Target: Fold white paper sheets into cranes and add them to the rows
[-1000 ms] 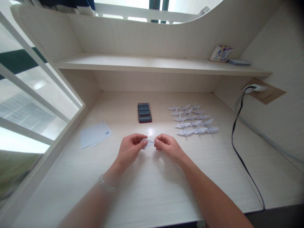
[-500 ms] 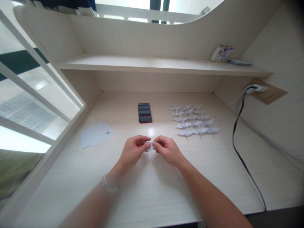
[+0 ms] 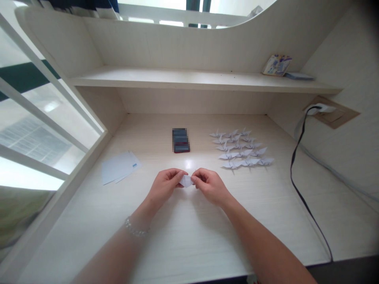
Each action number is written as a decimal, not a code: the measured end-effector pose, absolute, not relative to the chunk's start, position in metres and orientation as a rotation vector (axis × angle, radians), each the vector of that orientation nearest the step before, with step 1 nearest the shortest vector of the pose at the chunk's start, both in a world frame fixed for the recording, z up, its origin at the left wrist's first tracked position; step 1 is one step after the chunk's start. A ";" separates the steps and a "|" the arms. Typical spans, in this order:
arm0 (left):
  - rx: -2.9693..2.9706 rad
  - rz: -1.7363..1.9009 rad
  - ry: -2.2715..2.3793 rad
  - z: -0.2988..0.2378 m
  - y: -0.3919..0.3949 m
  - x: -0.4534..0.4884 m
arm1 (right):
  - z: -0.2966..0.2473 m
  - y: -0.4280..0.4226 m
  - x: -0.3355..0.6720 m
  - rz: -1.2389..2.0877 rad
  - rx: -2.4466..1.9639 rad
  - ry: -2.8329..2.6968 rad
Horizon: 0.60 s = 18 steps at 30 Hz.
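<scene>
Both my hands meet over the middle of the pale desk (image 3: 189, 232). My left hand (image 3: 164, 187) and my right hand (image 3: 209, 185) each pinch one end of a small folded white paper piece (image 3: 186, 180), held just above the desk surface. Fingers of both hands are curled closed on it. A bracelet sits on my left wrist. Several finished white paper cranes (image 3: 240, 150) lie in rows to the right and beyond my right hand.
A dark blurred phone-sized object (image 3: 180, 140) lies beyond the hands. Loose white paper sheets (image 3: 119, 167) rest at the left. A black cable (image 3: 299, 165) runs from a wall socket (image 3: 321, 109) down the right side. A shelf (image 3: 201, 81) above carries a small packet (image 3: 276, 65).
My hands have drawn closer together and the paper piece between them has been turned and pressed; the view shifted slightly.
</scene>
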State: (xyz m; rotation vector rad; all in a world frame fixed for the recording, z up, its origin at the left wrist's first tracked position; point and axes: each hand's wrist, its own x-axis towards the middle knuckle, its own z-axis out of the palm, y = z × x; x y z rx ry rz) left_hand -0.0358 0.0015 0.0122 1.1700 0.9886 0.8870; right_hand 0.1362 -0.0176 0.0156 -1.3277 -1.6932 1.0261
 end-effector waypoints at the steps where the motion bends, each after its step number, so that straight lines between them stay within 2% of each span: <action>1: 1.188 0.888 1.003 0.013 0.001 -0.035 | 0.015 -0.017 0.137 1.024 -1.328 -1.686; 11: 1.457 0.984 1.165 0.005 -0.002 -0.031 | 0.013 -0.017 0.135 1.125 -1.319 -1.643; 18: 1.503 0.950 1.159 0.006 -0.001 -0.032 | 0.013 -0.019 0.134 1.044 -1.337 -1.664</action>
